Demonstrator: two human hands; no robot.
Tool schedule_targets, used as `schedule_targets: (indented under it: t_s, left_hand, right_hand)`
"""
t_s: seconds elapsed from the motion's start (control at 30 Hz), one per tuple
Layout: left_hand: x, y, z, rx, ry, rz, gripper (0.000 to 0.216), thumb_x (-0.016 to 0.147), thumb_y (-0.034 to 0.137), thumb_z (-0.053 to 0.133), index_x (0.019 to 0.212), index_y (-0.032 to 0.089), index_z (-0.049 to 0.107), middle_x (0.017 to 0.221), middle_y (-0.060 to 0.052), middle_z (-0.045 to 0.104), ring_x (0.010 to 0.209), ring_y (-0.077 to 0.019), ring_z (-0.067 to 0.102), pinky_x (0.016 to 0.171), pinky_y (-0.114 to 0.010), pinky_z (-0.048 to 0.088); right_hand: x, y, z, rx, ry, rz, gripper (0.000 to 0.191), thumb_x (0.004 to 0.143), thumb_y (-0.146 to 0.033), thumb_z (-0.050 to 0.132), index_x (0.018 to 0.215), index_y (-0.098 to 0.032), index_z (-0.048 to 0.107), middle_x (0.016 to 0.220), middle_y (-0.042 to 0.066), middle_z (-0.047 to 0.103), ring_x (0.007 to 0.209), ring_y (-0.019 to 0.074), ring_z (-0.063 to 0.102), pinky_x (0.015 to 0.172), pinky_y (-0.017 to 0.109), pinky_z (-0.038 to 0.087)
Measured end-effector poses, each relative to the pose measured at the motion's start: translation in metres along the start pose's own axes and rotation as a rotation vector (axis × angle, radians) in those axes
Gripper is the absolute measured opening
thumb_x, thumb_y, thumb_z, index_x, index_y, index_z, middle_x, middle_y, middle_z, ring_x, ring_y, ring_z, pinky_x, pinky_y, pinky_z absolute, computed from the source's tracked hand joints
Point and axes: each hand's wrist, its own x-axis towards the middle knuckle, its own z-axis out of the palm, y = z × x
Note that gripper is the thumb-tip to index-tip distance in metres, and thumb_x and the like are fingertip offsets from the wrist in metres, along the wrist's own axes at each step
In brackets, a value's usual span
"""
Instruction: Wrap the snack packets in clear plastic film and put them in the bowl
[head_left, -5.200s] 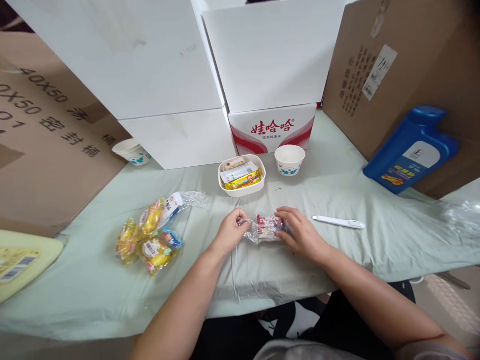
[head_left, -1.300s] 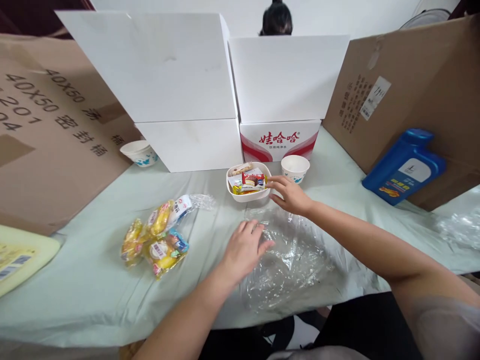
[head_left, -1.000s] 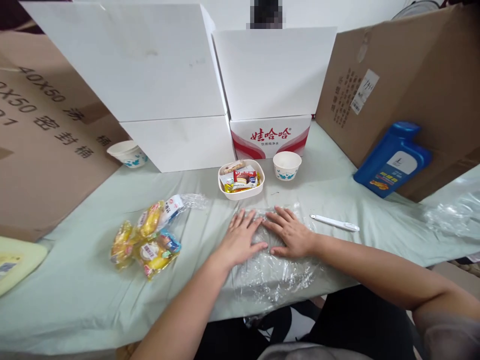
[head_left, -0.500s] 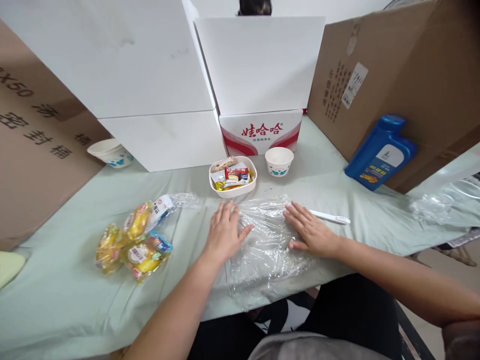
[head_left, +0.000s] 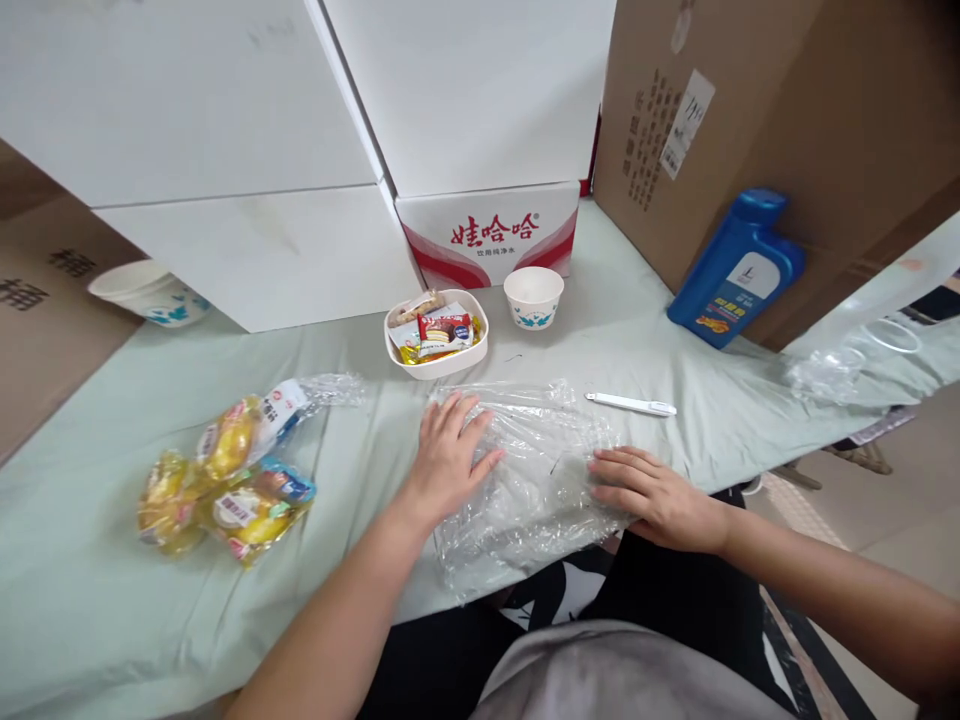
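Note:
A crinkled clear plastic bag (head_left: 536,480) lies flat on the cloth in front of me, its lower end reaching the table's front edge. My left hand (head_left: 450,455) rests on its left side, fingers spread. On the bag's right side lies my right hand (head_left: 652,490), open, fingers stretched out to the left. A white utility knife (head_left: 631,404) sits just beyond the right hand, touched by neither hand. Behind the bag stands a white bowl (head_left: 437,367) of wrapped snacks, including a red-packaged cake (head_left: 445,334). To the left are yellow snacks in clear packaging (head_left: 225,485).
A paper cup (head_left: 533,300) stands before the white and red carton (head_left: 491,235). More cups (head_left: 146,295) are at the left by a white box. A blue bottle (head_left: 739,270) leans near the brown carton (head_left: 705,130). Crumpled plastic (head_left: 825,372) lies at the right.
My right hand has slid towards me down the bag's right side, uncovering the whole utility knife. My left hand stays on the bag. The view has tilted down and shifted right.

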Motion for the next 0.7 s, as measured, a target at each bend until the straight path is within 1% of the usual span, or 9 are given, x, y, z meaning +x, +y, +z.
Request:
schedule_targets:
  t_s: [0.07,0.1,0.2,0.27,0.33,0.4,0.47,0.57,0.7]
  left_hand:
    - [-0.005,0.009,-0.011,-0.188,0.032,0.091,0.021,0.09,0.035,0.055,0.095,0.018,0.067,0.107,-0.011,0.065,0.11,-0.0268,0.056,0.1,-0.044,0.043]
    - [-0.007,0.014,-0.017,-0.299,-0.044,0.152,0.021,0.091,0.036,0.055,0.086,0.019,0.066,0.094,-0.008,0.065,0.098,-0.0227,0.059,0.091,-0.038,0.047]
    - [-0.013,0.024,-0.028,-0.52,-0.463,0.342,0.027,0.082,0.047,0.067,0.085,0.02,0.064,0.083,-0.002,0.063,0.084,-0.0182,0.057,0.078,-0.03,0.048]
    - [-0.016,0.027,-0.03,-0.51,-0.622,0.381,0.046,0.067,0.056,0.077,0.092,0.02,0.063,0.089,-0.003,0.062,0.09,-0.0208,0.056,0.08,-0.031,0.047]
    - [-0.019,0.03,-0.029,-0.447,-0.643,0.365,0.057,0.056,0.058,0.082,0.092,0.02,0.06,0.093,-0.003,0.059,0.094,-0.0235,0.053,0.082,-0.033,0.046]
    - [-0.022,0.031,-0.029,-0.396,-0.646,0.346,0.054,0.055,0.054,0.084,0.087,0.019,0.057,0.095,-0.004,0.057,0.096,-0.0245,0.052,0.082,-0.034,0.045]
    - [-0.024,0.031,-0.03,-0.364,-0.641,0.32,0.038,0.063,0.04,0.08,0.083,0.02,0.055,0.096,-0.004,0.057,0.097,-0.0238,0.052,0.081,-0.033,0.045]
    - [-0.025,0.027,-0.036,-0.387,-0.613,0.269,0.01,0.074,0.015,0.059,0.078,0.019,0.052,0.092,-0.003,0.058,0.092,-0.0195,0.054,0.08,-0.03,0.044]
    - [-0.019,0.012,-0.046,-0.639,-0.699,0.093,0.009,0.08,0.013,0.046,0.083,0.02,0.052,0.084,-0.001,0.064,0.078,-0.0149,0.059,0.072,-0.028,0.047]
  right_hand:
    - [0.005,-0.007,-0.001,0.075,0.093,0.003,0.029,0.092,-0.021,0.052,0.119,-0.02,0.062,0.13,0.013,0.06,0.127,0.0269,0.049,0.105,0.05,0.041]
    - [0.009,-0.009,-0.002,0.124,0.116,0.018,0.023,0.092,-0.023,0.053,0.112,-0.02,0.064,0.123,0.013,0.063,0.119,0.0261,0.055,0.1,0.048,0.045]
    - [0.022,-0.013,-0.011,0.29,0.096,0.056,0.016,0.092,-0.032,0.058,0.097,-0.019,0.065,0.103,0.01,0.067,0.098,0.0223,0.06,0.089,0.042,0.05]
    - [0.028,-0.013,-0.017,0.371,0.066,0.07,0.016,0.094,-0.032,0.055,0.09,-0.019,0.064,0.092,0.008,0.067,0.091,0.0201,0.06,0.084,0.038,0.05]
    - [0.03,-0.012,-0.02,0.406,0.063,0.106,0.019,0.097,-0.029,0.049,0.088,-0.019,0.062,0.088,0.007,0.066,0.088,0.0188,0.06,0.08,0.036,0.05]
    - [0.03,-0.011,-0.02,0.418,0.087,0.193,0.02,0.098,-0.029,0.046,0.091,-0.018,0.061,0.087,0.007,0.066,0.084,0.0179,0.06,0.075,0.033,0.05]
    - [0.031,-0.01,-0.019,0.443,0.119,0.314,0.021,0.098,-0.033,0.045,0.091,-0.019,0.06,0.085,0.006,0.066,0.078,0.0166,0.061,0.069,0.031,0.05]
    - [0.034,-0.008,-0.017,0.519,0.148,0.438,0.026,0.099,-0.038,0.041,0.088,-0.02,0.057,0.078,0.003,0.066,0.071,0.0152,0.062,0.066,0.029,0.05]
    - [0.039,-0.006,-0.019,0.554,0.06,0.4,0.033,0.09,-0.049,0.058,0.105,-0.02,0.059,0.081,0.004,0.067,0.072,0.017,0.064,0.065,0.029,0.05]
